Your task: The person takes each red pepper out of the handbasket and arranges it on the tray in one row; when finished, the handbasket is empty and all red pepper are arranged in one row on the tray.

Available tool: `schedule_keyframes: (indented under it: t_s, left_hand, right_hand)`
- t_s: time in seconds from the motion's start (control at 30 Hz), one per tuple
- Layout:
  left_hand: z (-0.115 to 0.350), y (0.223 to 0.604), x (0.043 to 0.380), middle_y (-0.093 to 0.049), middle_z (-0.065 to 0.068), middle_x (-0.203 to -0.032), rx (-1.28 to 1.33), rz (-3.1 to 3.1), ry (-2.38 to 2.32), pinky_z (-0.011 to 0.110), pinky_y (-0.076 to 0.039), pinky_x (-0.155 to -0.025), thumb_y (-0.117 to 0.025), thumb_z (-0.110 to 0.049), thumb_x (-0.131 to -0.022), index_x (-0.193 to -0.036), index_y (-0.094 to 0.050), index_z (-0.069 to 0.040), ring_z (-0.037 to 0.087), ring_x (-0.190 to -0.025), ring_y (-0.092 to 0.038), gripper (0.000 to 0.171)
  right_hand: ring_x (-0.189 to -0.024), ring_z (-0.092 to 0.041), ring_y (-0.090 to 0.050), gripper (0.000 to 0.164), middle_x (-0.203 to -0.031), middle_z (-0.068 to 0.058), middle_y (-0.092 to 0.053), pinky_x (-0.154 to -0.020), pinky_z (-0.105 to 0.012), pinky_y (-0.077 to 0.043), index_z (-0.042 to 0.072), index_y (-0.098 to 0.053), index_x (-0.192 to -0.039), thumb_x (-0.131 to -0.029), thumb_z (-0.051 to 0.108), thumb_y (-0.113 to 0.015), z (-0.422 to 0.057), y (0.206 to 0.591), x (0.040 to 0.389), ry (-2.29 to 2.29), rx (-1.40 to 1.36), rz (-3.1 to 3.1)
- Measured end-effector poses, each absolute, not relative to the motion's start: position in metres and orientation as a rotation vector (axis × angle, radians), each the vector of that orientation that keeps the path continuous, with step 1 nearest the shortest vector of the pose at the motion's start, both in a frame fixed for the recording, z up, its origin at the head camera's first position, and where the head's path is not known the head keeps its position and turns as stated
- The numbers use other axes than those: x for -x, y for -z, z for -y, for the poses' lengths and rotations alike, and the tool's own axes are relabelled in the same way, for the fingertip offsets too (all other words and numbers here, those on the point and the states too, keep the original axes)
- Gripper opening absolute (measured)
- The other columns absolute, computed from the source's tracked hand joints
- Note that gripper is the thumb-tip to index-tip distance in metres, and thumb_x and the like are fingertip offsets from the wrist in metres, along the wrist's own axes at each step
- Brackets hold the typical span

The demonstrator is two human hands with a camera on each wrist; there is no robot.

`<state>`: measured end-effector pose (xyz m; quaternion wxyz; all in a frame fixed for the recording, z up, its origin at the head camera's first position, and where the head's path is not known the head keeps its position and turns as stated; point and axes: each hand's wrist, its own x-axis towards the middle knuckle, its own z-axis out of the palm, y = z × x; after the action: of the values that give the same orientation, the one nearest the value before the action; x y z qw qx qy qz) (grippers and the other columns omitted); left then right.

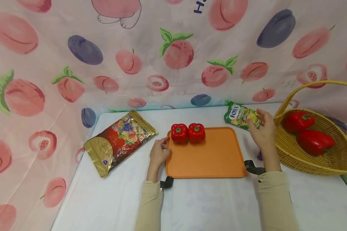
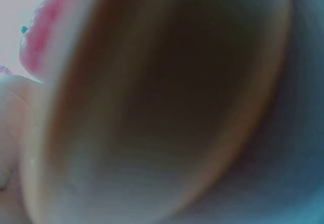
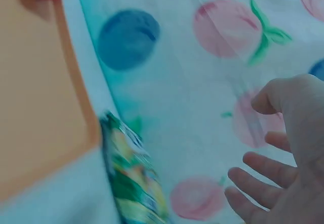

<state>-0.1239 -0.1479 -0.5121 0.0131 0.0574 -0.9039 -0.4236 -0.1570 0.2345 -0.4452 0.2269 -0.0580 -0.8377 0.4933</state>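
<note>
Cataloguing from the tray outward, we are listing: one orange tray [image 1: 208, 163], lying flat between the hands, its left edge beside the left fingers. Left pepper [image 1: 179, 133], sitting on it just right of those fingertips; right pepper [image 1: 196, 133], standing beside its twin. Left hand [image 1: 158, 154]: fingers bending, thumb reaching over the rim; whether they are pinching it, we are not telling for certain. Right hand [image 1: 263, 133]: fingers spreading, holding nothing. Green candy bag [image 1: 238, 115]: lying just left of the right fingers. Wicker basket [image 1: 287, 152]: standing right of them, carrying two more peppers [image 1: 315, 141]. Gold-and-red packet [image 1: 124, 138]: lying left of the left fingers, one corner near them. For good handling, we are advising steadying the tray lightly, sparing the peppers a nudge, and closing the right fingers softly, squarely, clear of the basket's handle.
</note>
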Motion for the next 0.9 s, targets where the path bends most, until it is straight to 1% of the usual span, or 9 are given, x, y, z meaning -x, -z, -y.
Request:
schedule_keyframes:
  t_s: [0.13, 0.2, 0.27, 0.4, 0.53, 0.67, 0.8, 0.9]
  left_hand:
    - [0.148, 0.513, 0.123, -0.06, 0.01, -0.115, -0.182, 2.817, 1.331, 0.037, -0.045, -0.078, -0.069, -0.009, -0.082, -0.133, -0.063, -0.012, 0.02, -0.091, -0.059, 0.052]
    - [0.148, 0.514, 0.123, -0.06, 0.01, -0.115, -0.184, 2.815, 1.333, 0.037, -0.045, -0.078, -0.069, -0.009, -0.082, -0.133, -0.063, -0.012, 0.02, -0.091, -0.059, 0.052]
    - [0.148, 0.514, 0.123, -0.06, 0.01, -0.115, -0.187, 2.814, 1.332, 0.037, -0.044, -0.078, -0.069, -0.009, -0.082, -0.133, -0.063, -0.012, 0.02, -0.091, -0.059, 0.052]
    - [0.149, 0.514, 0.123, -0.06, 0.01, -0.115, -0.194, 2.817, 1.331, 0.037, -0.044, -0.078, -0.069, -0.008, -0.082, -0.133, -0.063, -0.012, 0.02, -0.09, -0.059, 0.051]
    - [0.15, 0.514, 0.123, -0.06, 0.01, -0.115, -0.19, 2.816, 1.332, 0.037, -0.045, -0.078, -0.069, -0.008, -0.082, -0.133, -0.063, -0.012, 0.02, -0.091, -0.059, 0.051]
    - [0.15, 0.513, 0.123, -0.06, 0.01, -0.115, -0.183, 2.809, 1.331, 0.037, -0.045, -0.078, -0.069, -0.008, -0.082, -0.132, -0.064, -0.012, 0.02, -0.091, -0.06, 0.051]
    - [0.15, 0.512, 0.124, -0.06, 0.009, -0.114, -0.177, 2.807, 1.332, 0.036, -0.044, -0.077, -0.069, -0.008, -0.081, -0.133, -0.063, -0.012, 0.02, -0.09, -0.059, 0.052]
    - [0.15, 0.513, 0.124, -0.06, 0.009, -0.115, -0.172, 2.811, 1.335, 0.036, -0.044, -0.077, -0.069, -0.008, -0.081, -0.133, -0.063, -0.013, 0.02, -0.089, -0.059, 0.052]
  right_hand:
    - [-0.118, -0.034, -0.055, 0.049, -0.128, -0.018, -0.057, -0.097, -0.032, -0.041, 0.003, -0.057, -0.132, -0.089, 0.024, -0.066, -0.258, 0.434, 0.157, -1.242, 0.357, 2.218]
    - [-0.114, -0.033, -0.056, 0.049, -0.123, -0.019, -0.058, -0.095, -0.029, -0.04, 0.002, -0.06, -0.129, -0.088, 0.028, -0.067, -0.27, 0.43, 0.158, -1.182, 0.464, 2.16]
    - [-0.115, -0.034, -0.053, 0.05, -0.121, -0.02, -0.058, -0.098, -0.032, -0.039, 0.002, -0.061, -0.127, -0.087, 0.032, -0.066, -0.283, 0.427, 0.16, -1.147, 0.572, 2.123]
    - [-0.123, -0.033, -0.046, 0.056, -0.129, -0.019, -0.053, -0.105, -0.045, -0.032, 0.004, -0.058, -0.131, -0.086, 0.037, -0.063, -0.309, 0.428, 0.163, -1.121, 0.738, 2.137]
    - [-0.133, -0.032, -0.037, 0.063, -0.142, -0.018, -0.043, -0.111, -0.045, -0.027, 0.006, -0.052, -0.137, -0.086, 0.04, -0.061, -0.33, 0.432, 0.163, -1.148, 0.855, 2.18]
    - [-0.137, -0.032, -0.032, 0.067, -0.146, -0.018, -0.035, -0.113, -0.046, -0.024, 0.007, -0.048, -0.141, -0.086, 0.04, -0.061, -0.343, 0.432, 0.163, -1.172, 0.916, 2.229]
    - [-0.14, -0.034, -0.026, 0.073, -0.15, -0.02, -0.031, -0.114, -0.051, -0.022, 0.007, -0.042, -0.147, -0.086, 0.04, -0.063, -0.355, 0.43, 0.163, -1.22, 0.921, 2.326]
    - [-0.142, -0.039, -0.022, 0.081, -0.152, -0.023, -0.028, -0.113, -0.057, -0.02, 0.004, -0.033, -0.151, -0.085, 0.04, -0.064, -0.363, 0.428, 0.162, -1.253, 0.909, 2.431]
